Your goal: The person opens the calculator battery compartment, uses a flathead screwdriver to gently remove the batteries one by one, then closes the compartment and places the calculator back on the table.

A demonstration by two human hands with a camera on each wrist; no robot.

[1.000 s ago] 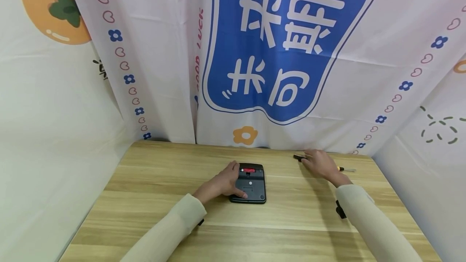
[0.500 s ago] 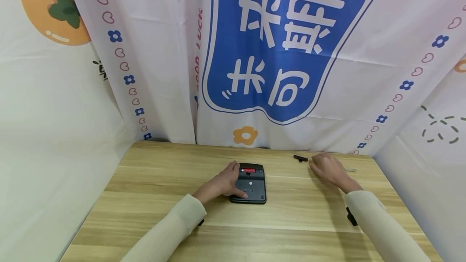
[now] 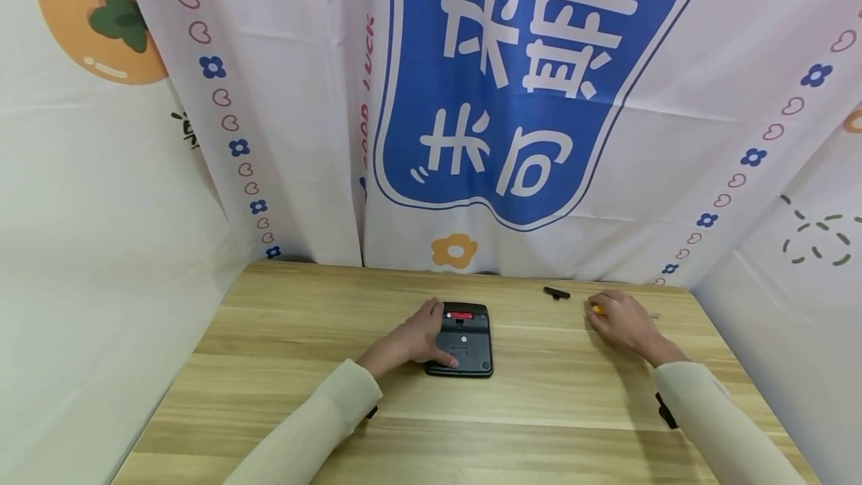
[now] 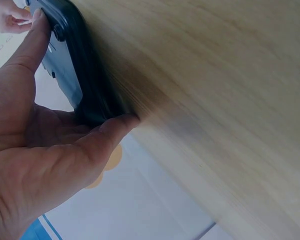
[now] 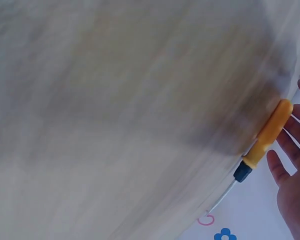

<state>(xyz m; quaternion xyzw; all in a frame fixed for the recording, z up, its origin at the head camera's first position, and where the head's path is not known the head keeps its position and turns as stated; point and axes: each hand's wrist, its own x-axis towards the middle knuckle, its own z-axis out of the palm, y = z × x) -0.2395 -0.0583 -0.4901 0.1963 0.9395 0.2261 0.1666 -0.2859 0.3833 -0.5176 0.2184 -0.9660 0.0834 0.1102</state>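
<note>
A black calculator (image 3: 471, 350) lies back side up on the wooden table, its battery slot uncovered with a red battery (image 3: 461, 315) in it. My left hand (image 3: 419, 333) grips its left side, thumb on the back and fingers round the edge, as the left wrist view (image 4: 50, 135) also shows. Over at the right, my right hand (image 3: 622, 322) is at a screwdriver with an orange-yellow handle (image 5: 270, 131) and thin metal shaft. Its fingers (image 5: 294, 142) lie loosely along the handle, with the thumb apart. Beyond the hand's left side lies a small black battery cover (image 3: 557, 293).
The wooden table (image 3: 289, 335) ends at the back against a white printed curtain (image 3: 310, 171). White fabric also hangs along the left and right sides.
My right hand has moved right, away from the black battery cover to the screwdriver, leaving the cover on the table. My left hand and the calculator have stayed put.
</note>
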